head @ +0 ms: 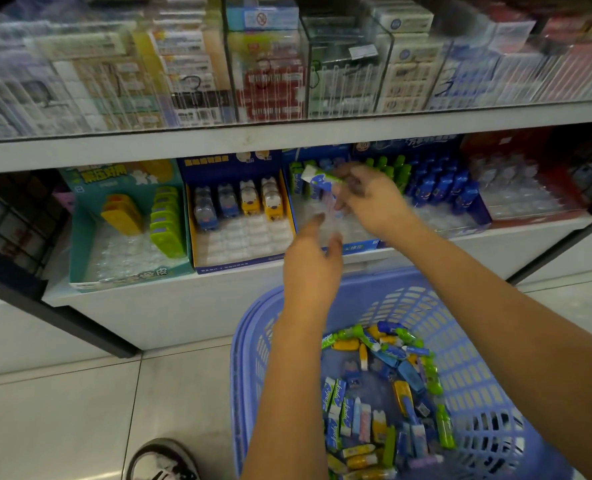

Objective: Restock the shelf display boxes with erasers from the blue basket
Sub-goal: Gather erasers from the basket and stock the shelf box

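From the head camera (the only view there is), the right hand (pixel 367 199) is up at the lower shelf (pixel 183 299), pinching a green, white and blue eraser (pixel 322 179) between thumb and fingertips. The eraser hangs over the back left part of the blue display box (pixel 353 247). It is above the clear tray (pixel 308 211) and close to a row of erasers (pixel 298 183) of the same kind standing upright at the back.

The eraser sticks out to the left of the grip. Its long axis runs nearly level, left to right, with the white end pointing left and a little up. The standing ones point upward, so my guess is that it has to be tipped on end before it will go into a pocket of the tray.

The left hand (pixel 313 254) is lower and nearer the front lip of the box, just beside the right wrist. Its fingers are loose and spread and seem to hold nothing, though motion blur softens them. The right hand is plainly nearer the empty pockets.

Below both arms the blue basket (pixel 478 341) sits on the floor with plenty of loose erasers (pixel 374 393) in it, so much restocking remains.
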Action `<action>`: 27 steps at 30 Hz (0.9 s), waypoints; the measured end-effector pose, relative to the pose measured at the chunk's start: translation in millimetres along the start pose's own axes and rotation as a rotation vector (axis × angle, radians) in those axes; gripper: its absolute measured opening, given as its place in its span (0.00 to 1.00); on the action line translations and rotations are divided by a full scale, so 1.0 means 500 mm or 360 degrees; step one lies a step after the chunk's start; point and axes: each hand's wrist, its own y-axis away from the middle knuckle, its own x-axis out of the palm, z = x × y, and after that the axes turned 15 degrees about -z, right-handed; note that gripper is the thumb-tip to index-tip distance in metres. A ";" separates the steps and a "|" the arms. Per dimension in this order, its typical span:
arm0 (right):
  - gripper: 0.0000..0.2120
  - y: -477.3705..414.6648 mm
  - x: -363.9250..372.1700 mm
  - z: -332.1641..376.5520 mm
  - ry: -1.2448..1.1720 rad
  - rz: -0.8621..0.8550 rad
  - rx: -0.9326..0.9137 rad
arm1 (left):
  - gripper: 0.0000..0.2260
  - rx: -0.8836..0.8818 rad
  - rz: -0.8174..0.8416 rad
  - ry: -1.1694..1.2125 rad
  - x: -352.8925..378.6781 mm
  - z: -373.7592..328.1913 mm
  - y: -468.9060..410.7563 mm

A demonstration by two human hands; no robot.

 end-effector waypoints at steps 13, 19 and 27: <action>0.10 -0.136 0.077 -0.005 0.0512 0.0264 -0.0414 | 0.26 0.0327 0.0531 -0.0711 0.010 0.009 -0.002; 0.10 -0.139 0.081 -0.007 0.0444 0.0279 -0.0407 | 0.26 0.0315 0.0538 -0.0659 0.007 0.010 -0.005; 0.10 -0.135 0.084 -0.013 0.0423 0.0266 -0.0429 | 0.26 0.0337 0.0542 -0.0670 0.011 0.014 -0.007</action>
